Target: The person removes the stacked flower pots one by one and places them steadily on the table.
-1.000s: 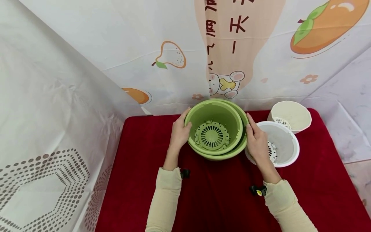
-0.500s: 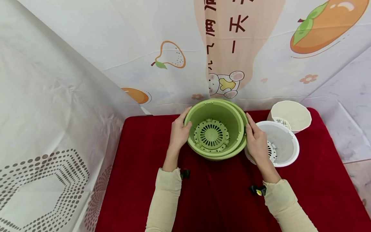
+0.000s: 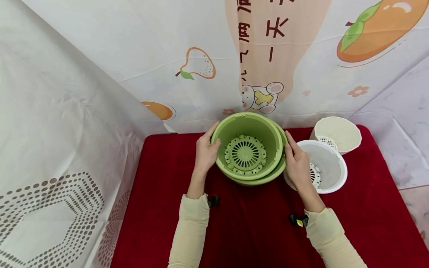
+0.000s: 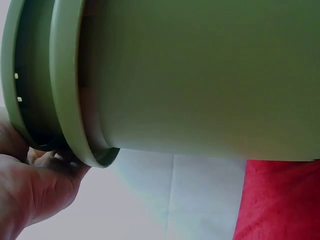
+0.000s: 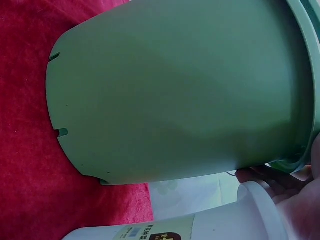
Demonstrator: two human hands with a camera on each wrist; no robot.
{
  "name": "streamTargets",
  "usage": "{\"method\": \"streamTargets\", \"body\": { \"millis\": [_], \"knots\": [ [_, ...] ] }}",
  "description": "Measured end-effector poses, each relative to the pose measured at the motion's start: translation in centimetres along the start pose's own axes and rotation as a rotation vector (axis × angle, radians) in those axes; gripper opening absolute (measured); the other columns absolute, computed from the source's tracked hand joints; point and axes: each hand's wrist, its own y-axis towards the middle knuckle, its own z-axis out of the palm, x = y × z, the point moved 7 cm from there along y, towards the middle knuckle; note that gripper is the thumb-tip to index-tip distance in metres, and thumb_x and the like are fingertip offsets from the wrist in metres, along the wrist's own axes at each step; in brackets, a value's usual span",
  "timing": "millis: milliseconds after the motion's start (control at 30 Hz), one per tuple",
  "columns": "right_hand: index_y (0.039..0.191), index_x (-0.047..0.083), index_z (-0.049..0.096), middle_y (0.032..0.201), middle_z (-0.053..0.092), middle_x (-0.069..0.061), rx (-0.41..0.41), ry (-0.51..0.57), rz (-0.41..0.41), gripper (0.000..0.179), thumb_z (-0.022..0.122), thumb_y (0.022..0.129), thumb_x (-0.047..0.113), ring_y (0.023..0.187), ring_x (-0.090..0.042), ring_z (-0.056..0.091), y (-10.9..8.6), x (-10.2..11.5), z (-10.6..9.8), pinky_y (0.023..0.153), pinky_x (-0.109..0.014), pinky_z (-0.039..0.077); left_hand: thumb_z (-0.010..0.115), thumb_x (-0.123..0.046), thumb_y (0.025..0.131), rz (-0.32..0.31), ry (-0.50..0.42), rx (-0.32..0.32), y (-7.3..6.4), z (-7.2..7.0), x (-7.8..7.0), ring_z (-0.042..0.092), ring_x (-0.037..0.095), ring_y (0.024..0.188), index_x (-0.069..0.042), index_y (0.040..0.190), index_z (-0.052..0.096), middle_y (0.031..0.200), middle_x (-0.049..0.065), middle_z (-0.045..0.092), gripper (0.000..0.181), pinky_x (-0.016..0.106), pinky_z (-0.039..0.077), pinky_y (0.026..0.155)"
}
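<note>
Two green plastic flowerpots, one nested inside the other, stand on the red cloth in the head view. The inner pot (image 3: 258,128) has a slotted round base and sits slightly raised and off-centre to the left. My left hand (image 3: 206,150) grips its left rim, thumb over the edge. My right hand (image 3: 298,163) holds the rim of the outer pot (image 3: 282,165) on the right. A gap separates the two rims in the left wrist view, with the left fingers (image 4: 60,165) beside the outer pot's rim. Notches line the outer pot's bottom edge in the right wrist view.
A white flowerpot (image 3: 330,167) stands right beside my right hand, partly hidden by it; a printed label (image 5: 155,232) shows on its side. Behind it is a cream faceted pot (image 3: 345,134). A printed curtain (image 3: 201,93) hangs at the table's back edge.
The inner pot has risen slightly and shifted a little up and left in the head view, with my left hand moving along. My right hand and the outer pot stay nearly still.
</note>
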Motion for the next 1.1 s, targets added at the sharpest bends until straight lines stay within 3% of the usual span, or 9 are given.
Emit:
{"method": "streamTargets", "body": {
  "millis": [300, 600, 700, 833, 933, 1100],
  "knots": [
    [0.148, 0.027, 0.048, 0.126, 0.062, -0.025, -0.017, 0.008, -0.005, 0.043, 0.044, 0.106, 0.027, 0.091, -0.030, 0.058, 0.0, 0.0, 0.0, 0.092, -0.050, 0.044, 0.053, 0.013, 0.085, 0.021, -0.073, -0.038, -0.1, 0.1, -0.8, 0.069, 0.041, 0.098, -0.018, 0.137, 0.062, 0.129, 0.020, 0.063, 0.061, 0.032, 0.059, 0.062],
    [0.148, 0.023, 0.049, 0.130, 0.060, -0.023, -0.014, 0.020, -0.011, 0.043, 0.045, 0.106, 0.028, 0.108, -0.033, 0.061, 0.1, 0.0, 0.0, 0.095, -0.053, 0.044, 0.055, 0.015, 0.080, -0.025, -0.207, -0.120, 0.2, -0.7, -0.5, 0.071, 0.038, 0.096, -0.015, 0.127, 0.070, 0.121, 0.016, 0.069, 0.058, 0.047, 0.059, 0.063],
    [0.148, 0.025, 0.049, 0.128, 0.062, -0.024, -0.015, 0.016, -0.015, 0.043, 0.044, 0.106, 0.028, 0.103, -0.032, 0.062, 0.2, 0.1, 0.0, 0.093, -0.052, 0.044, 0.055, 0.016, 0.078, -0.050, -0.218, -0.137, 0.4, -0.9, -0.6, 0.071, 0.036, 0.098, -0.016, 0.125, 0.072, 0.120, 0.015, 0.069, 0.059, 0.049, 0.058, 0.067],
    [0.148, 0.025, 0.050, 0.120, 0.064, -0.027, -0.020, 0.009, -0.028, 0.042, 0.046, 0.106, 0.026, 0.091, -0.032, 0.060, 0.2, 0.3, -0.1, 0.089, -0.050, 0.044, 0.056, 0.016, 0.078, -0.074, -0.182, -0.157, 0.5, -1.1, -0.8, 0.071, 0.033, 0.099, -0.017, 0.123, 0.073, 0.120, 0.015, 0.069, 0.058, 0.048, 0.058, 0.070],
    [0.147, 0.023, 0.050, 0.117, 0.065, -0.028, -0.017, -0.005, -0.036, 0.042, 0.046, 0.105, 0.025, 0.087, -0.033, 0.059, 0.3, 0.5, -0.1, 0.088, -0.051, 0.045, 0.058, 0.015, 0.079, -0.084, -0.110, -0.176, 0.5, -1.2, -1.1, 0.071, 0.030, 0.100, -0.019, 0.123, 0.072, 0.121, 0.015, 0.069, 0.058, 0.039, 0.059, 0.070],
    [0.148, 0.023, 0.049, 0.085, 0.064, -0.029, 0.006, -0.048, -0.035, 0.043, 0.046, 0.105, 0.024, 0.075, -0.032, 0.055, 0.5, 0.8, -0.2, 0.081, -0.050, 0.046, 0.062, 0.012, 0.081, -0.086, 0.027, -0.198, 0.3, -1.4, -1.8, 0.073, 0.025, 0.093, -0.021, 0.125, 0.072, 0.120, 0.014, 0.069, 0.056, 0.025, 0.058, 0.064]
  ]
}}
